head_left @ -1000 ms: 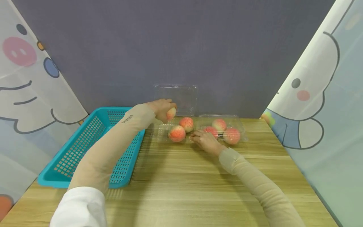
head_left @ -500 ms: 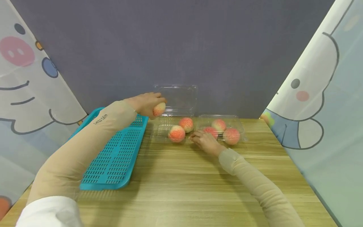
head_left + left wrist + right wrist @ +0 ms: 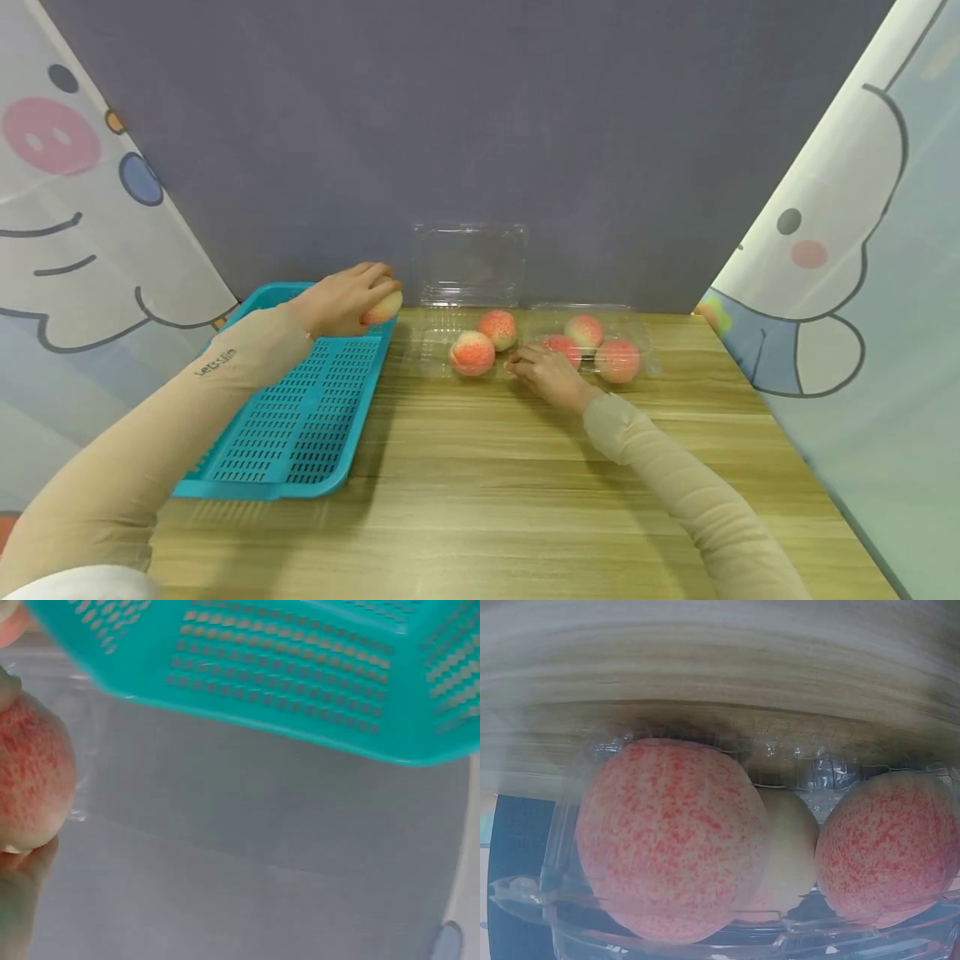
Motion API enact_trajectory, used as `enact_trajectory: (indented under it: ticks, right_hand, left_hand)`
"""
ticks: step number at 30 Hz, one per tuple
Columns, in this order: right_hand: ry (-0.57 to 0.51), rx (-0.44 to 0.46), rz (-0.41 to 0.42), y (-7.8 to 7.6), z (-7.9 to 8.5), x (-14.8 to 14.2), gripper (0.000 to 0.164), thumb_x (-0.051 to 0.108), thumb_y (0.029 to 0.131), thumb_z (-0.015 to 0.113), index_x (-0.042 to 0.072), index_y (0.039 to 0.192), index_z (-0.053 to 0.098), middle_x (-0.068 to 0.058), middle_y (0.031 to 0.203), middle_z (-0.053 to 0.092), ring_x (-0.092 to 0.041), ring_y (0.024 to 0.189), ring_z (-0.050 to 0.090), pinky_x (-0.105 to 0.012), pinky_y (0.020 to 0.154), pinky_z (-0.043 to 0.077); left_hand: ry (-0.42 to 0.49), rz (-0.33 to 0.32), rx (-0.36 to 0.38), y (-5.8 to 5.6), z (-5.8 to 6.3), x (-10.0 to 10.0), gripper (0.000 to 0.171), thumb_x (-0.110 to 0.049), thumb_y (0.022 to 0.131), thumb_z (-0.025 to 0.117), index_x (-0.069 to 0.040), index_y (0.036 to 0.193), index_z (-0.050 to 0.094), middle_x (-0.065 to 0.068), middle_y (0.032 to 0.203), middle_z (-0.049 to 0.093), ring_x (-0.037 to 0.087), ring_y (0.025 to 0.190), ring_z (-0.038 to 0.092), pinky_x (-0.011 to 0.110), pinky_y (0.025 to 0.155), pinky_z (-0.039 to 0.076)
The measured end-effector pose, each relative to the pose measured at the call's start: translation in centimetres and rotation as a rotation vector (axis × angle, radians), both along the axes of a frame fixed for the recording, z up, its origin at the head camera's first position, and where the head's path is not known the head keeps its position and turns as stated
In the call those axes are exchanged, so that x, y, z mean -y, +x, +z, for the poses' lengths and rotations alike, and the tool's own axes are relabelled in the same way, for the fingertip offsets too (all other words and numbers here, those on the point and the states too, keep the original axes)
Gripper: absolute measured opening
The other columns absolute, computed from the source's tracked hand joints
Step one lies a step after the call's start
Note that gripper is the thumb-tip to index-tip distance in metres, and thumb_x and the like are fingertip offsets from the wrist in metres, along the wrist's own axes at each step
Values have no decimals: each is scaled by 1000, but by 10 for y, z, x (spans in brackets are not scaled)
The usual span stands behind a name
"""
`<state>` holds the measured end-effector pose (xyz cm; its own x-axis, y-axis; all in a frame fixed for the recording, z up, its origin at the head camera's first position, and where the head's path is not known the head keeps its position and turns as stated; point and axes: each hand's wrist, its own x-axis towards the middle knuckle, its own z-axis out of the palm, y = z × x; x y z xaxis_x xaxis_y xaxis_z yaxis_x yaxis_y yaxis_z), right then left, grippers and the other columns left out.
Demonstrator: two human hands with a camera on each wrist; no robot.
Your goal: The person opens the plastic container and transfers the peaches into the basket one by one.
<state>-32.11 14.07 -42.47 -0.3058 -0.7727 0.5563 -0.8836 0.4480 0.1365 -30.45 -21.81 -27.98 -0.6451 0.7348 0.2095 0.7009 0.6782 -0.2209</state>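
Observation:
My left hand (image 3: 341, 300) grips a red-and-cream peach (image 3: 384, 308) over the far right corner of the blue-green basket (image 3: 358, 417). In the left wrist view the same peach (image 3: 34, 772) sits between thumb and fingers beside the basket (image 3: 262, 724). The fingers of my right hand (image 3: 551, 375) are bent at the near right edge of the open clear plastic container (image 3: 429, 354), holding it there. Two peaches, a front one (image 3: 472, 354) and a back one (image 3: 498, 330), lie in that container, and its lid (image 3: 471, 258) stands up behind.
To the right, a closed clear container (image 3: 647, 346) holds 3 peaches. One of them, a large peach (image 3: 671, 840), fills much of the right wrist view. A grey wall (image 3: 480, 125) rises behind the wooden table (image 3: 510, 500); cartoon-printed sheets (image 3: 832, 275) line both sides.
My left hand has carried the peach leftward, away from the open container and over the basket's edge. The right hand has stayed in place.

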Motion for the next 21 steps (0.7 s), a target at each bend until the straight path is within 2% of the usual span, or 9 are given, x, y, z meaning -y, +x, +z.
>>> enact_trajectory:
  ticks: [4,7,13,17,21]
  right_hand:
    - [15,21,0,1,0,1,16,5,78,69,5,95,70,-6,95,65,-20,89,62,-27,73,55]
    - [26,34,-10,1,0,1,17,5,79,69,5,96,70,-6,96,65,-20,90,62,-27,74,55]
    - [32,64,-24,-1,1,0,17,5,80,68,5,97,70,-6,98,65,-20,91,62,-27,74,55]
    - [31,63,-37,-5,-1,0,19,4,79,69,6,98,70,-6,98,65,-20,92,62,-26,74,55]
    - [35,49,-32,-3,-5,-7,19,4,77,70,5,97,70,-6,97,65,-19,90,62,-25,73,55]
  left_hand:
    - [-83,13,-85,7,-10,20,66,-11,63,79,-2,123,52,21,123,50,38,116,45,49,94,44]
    - [-143,28,-101,10,-16,34,64,-10,65,78,-1,123,52,22,123,51,39,115,46,49,94,43]
    - [-185,64,-26,12,-27,51,63,-5,63,78,-2,120,52,22,123,51,40,114,48,49,91,46]
    - [-228,109,14,6,-37,60,66,-5,62,78,-3,122,52,21,124,49,41,114,48,50,87,48]
    - [-278,100,35,-4,-54,61,65,-4,62,78,-2,122,52,21,121,50,42,112,49,50,88,48]
